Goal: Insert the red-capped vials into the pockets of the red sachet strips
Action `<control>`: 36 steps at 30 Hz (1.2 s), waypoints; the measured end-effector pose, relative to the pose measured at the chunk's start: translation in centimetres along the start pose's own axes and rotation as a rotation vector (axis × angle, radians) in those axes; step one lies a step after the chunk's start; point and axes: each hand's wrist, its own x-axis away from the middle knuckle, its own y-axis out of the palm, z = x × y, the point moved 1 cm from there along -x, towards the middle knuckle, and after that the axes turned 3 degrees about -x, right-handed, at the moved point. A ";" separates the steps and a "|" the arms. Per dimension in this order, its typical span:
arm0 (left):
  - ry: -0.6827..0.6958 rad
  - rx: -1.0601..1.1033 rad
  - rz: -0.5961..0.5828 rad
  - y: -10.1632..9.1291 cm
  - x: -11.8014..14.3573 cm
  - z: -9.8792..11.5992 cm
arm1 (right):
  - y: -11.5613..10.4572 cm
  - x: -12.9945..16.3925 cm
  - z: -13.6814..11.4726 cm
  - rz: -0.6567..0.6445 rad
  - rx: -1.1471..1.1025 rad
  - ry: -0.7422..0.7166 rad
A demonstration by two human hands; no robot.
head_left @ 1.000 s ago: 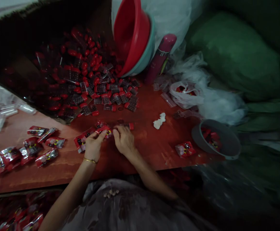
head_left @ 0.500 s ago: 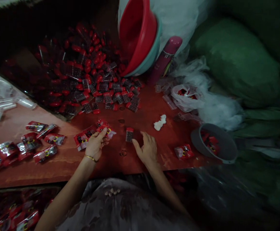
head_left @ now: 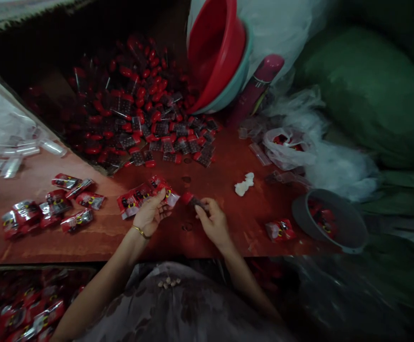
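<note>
Between its thumb and fingers my left hand (head_left: 150, 212) pinches a red printed plastic wrapper (head_left: 167, 191). More red wrappers (head_left: 135, 200) lie on the table just left of those fingers. My right hand (head_left: 212, 218) is closed on a small clear container with a red cap (head_left: 192, 201), dark inside, its capped end pointing toward the wrapper. Container and wrapper look close together, though I cannot tell whether they touch. Beyond both hands, a heap of similar red-capped containers (head_left: 160, 128) spills out of a cardboard box (head_left: 86, 161).
Several filled red packets (head_left: 55, 202) lie at left, near clear plastic tubes (head_left: 52, 146). Red and teal basins (head_left: 216, 61) lean behind, beside a purple flask (head_left: 257, 88). At right are crumpled white tissue (head_left: 244, 184), one packet (head_left: 280, 230), and a grey bowl (head_left: 349, 228) holding red wrappers.
My right hand has taken hold of the red-capped container that stood on the table and tilted it toward the wrapper. The left hand keeps its wrapper. The view has shifted slightly left.
</note>
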 end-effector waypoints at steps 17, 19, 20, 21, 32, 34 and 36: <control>0.160 -0.177 0.008 0.4 0.7 -0.5 | -0.3 1.4 -1.5 -0.094 -0.336 -0.016; 0.166 -0.176 -0.007 0.7 0.7 -0.7 | -0.1 1.5 -1.5 -0.082 -0.382 0.005; 0.166 -0.167 -0.021 0.8 0.7 -0.8 | 0.1 1.5 -1.6 -0.079 -0.397 0.008; 0.165 -0.153 -0.036 1.0 0.8 -1.0 | 0.2 1.6 -1.6 -0.075 -0.405 0.008; 0.241 0.075 -0.126 2.0 0.7 -3.0 | 2.9 1.2 -2.6 -0.003 -0.501 0.079; 0.244 0.061 -0.177 2.1 0.7 -3.0 | 3.1 1.2 -2.6 -0.026 -0.509 0.070; 0.242 0.008 -0.227 2.1 0.6 -2.9 | 3.4 1.3 -2.6 -0.013 -0.515 0.072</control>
